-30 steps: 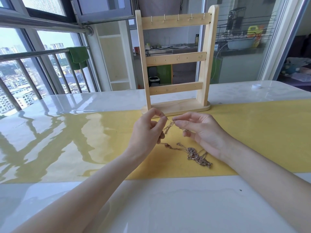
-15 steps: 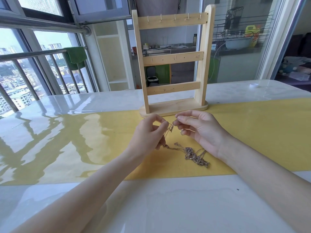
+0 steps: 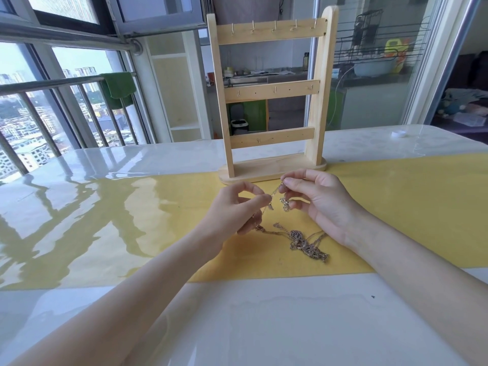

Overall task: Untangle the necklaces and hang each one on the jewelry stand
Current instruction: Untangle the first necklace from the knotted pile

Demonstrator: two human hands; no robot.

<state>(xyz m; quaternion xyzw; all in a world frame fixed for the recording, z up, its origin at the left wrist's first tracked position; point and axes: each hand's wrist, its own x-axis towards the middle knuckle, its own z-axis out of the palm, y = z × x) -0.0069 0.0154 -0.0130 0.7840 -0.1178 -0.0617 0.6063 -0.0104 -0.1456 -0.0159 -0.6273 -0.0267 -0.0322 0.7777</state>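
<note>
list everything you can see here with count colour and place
jewelry stand: 1, pale wood, three hook bars, no necklace on it, behind the hands
tangled necklaces: one clump, count unclear, gold, on the yellow runner
chain: 1 strand, gold, lifted between both hands
yellow runner: 1, across the table
table: 1, glossy white
cap: 1, white, far right of the table
cloth: 1, green, over the balcony rail
left hand: pinches the chain
right hand: pinches the chain
</note>
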